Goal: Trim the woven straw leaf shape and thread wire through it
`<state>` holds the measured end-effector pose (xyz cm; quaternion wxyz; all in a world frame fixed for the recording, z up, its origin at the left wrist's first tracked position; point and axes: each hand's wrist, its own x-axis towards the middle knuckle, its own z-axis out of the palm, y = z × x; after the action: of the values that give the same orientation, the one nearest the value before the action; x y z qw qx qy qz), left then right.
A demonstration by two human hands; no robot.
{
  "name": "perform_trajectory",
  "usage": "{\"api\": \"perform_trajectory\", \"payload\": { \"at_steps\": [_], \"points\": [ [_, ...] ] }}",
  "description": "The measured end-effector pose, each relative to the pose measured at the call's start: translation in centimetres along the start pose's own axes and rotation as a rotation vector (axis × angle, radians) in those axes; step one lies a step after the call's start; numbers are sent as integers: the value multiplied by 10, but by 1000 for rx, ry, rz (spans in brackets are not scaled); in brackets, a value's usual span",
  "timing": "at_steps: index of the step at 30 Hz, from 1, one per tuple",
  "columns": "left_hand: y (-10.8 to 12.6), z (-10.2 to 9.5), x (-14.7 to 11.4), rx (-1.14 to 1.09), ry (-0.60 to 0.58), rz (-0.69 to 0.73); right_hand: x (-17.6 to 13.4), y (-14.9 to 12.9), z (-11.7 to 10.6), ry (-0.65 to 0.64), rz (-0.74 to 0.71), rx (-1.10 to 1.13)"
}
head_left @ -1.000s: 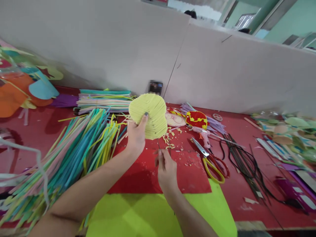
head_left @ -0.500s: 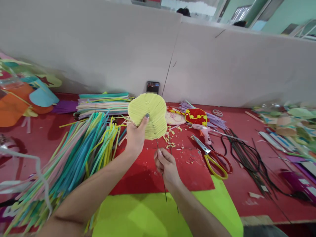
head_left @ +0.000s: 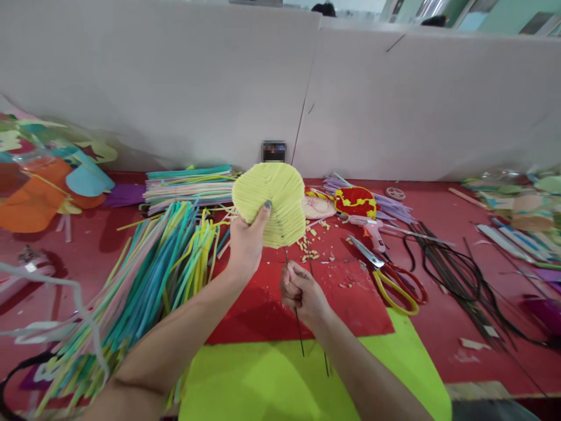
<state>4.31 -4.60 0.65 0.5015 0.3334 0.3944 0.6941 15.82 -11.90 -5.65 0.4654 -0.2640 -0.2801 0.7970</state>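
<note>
My left hand grips a pale yellow fan-shaped piece made of pipe cleaners laid side by side, with the thumb pressed on its front face. From its lower edge runs a thin dark wire stem. My right hand is closed around that stem just below the yellow piece. A second dark wire shows behind the right hand; where it attaches is hidden. Beneath both hands lie a red sheet and a lime-green sheet.
Bundles of coloured pipe cleaners lie at left. To the right are scissors, a pink glue gun, a red and yellow fan piece and dark wires. A white partition stands behind, with a small dark device against it.
The view has shifted slightly, so the table things sit a little further right. Both hands keep the same hold on the yellow piece and its stem.
</note>
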Motion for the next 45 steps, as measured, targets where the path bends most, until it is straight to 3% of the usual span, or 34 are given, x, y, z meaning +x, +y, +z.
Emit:
{"api": "perform_trajectory", "payload": {
  "at_steps": [9, 16, 20, 24, 30, 40, 42, 45],
  "points": [
    [8, 2, 1, 1, 14, -23, -3, -7, 1, 7, -32, -145],
    [53, 9, -24, 26, -48, 30, -17, -24, 11, 23, -258, -485],
    [74, 22, -33, 29, -37, 68, -13, -28, 25, 38, -355, -548],
    [82, 33, -31, 22, -97, 65, -10, -27, 35, 77, -416, -573],
    [73, 33, -31, -127, -149, -63, -32, -25, 42, 89, -341, -463],
    [40, 4, -62, -280, -225, -277, -80, -5, 34, 104, -238, -332],
    [34, 6, -69, -268, -190, -263, -87, -2, 32, 109, -234, -368],
    [25, 12, -77, -241, -30, -237, -94, 2, 28, 150, -217, -502]
  ]
}}
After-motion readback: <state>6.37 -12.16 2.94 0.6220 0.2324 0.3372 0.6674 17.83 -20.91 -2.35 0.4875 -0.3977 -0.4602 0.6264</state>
